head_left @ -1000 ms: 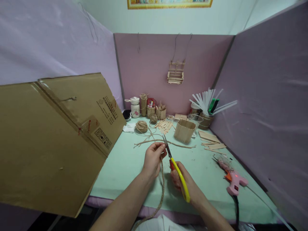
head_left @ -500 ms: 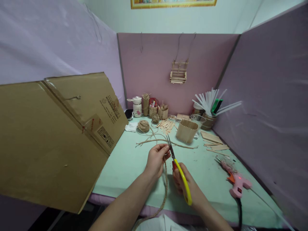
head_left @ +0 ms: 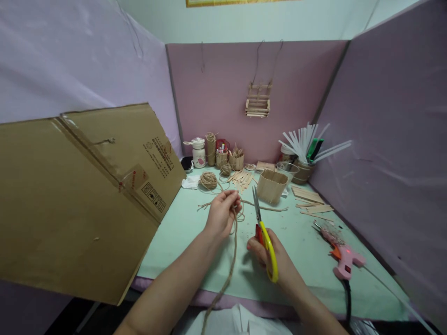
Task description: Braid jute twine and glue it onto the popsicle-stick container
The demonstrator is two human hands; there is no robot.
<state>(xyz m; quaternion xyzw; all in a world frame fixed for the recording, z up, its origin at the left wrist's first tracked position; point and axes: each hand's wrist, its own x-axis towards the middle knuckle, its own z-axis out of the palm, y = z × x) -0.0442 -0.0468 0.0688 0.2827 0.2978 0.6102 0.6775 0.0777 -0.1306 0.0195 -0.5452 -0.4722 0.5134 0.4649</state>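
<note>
My left hand (head_left: 222, 210) pinches the end of a braided twine cord (head_left: 233, 260), which hangs down toward my lap. In my right hand (head_left: 267, 251) are scissors (head_left: 269, 258) with yellow and red handles, their blades pointing up and away from the cord. Behind my left hand lies another braided length (head_left: 268, 209) on the table. A ball of twine (head_left: 208, 180) rests further back, with loose strands trailing from it. Just beyond the scissors stands a box made of craft sticks (head_left: 272, 187).
A pink glue gun (head_left: 344, 256) with a red light lies at the right, near several flat sticks (head_left: 314, 202). White glue sticks (head_left: 302, 142) fill a pot at the back right. A large cardboard sheet (head_left: 87, 200) leans on the left. A white bottle (head_left: 199, 153) stands at the back.
My left hand has moved up and forward with the cord end. The scissors in my right hand have drawn away to the right, leaving a gap from the cord.
</note>
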